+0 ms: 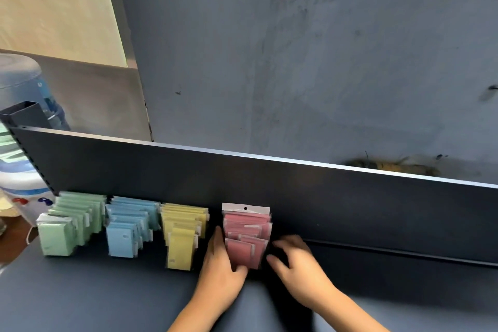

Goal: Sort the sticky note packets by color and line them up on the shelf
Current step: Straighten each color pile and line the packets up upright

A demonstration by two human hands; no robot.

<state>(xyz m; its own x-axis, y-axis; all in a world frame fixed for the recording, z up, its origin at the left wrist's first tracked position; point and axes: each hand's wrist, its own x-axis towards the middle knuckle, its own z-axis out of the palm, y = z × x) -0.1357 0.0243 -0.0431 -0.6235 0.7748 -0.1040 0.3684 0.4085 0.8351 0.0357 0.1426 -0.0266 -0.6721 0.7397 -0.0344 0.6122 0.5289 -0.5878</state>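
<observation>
Four rows of sticky note packets are seen on dark shelf (107,291): one green row (72,221), one blue row (129,226), one yellow row (183,232), one pink row (246,234). Packets per row cannot be counted exactly. Two hands are seen: left hand (219,264), right hand (296,261). One water bottle (24,89) is seen at left.

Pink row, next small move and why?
Probably press the pink row square from both sides: left hand already touches its front packet, right hand is beside it, and its packets sit unevenly, less neat than the yellow row.
</observation>
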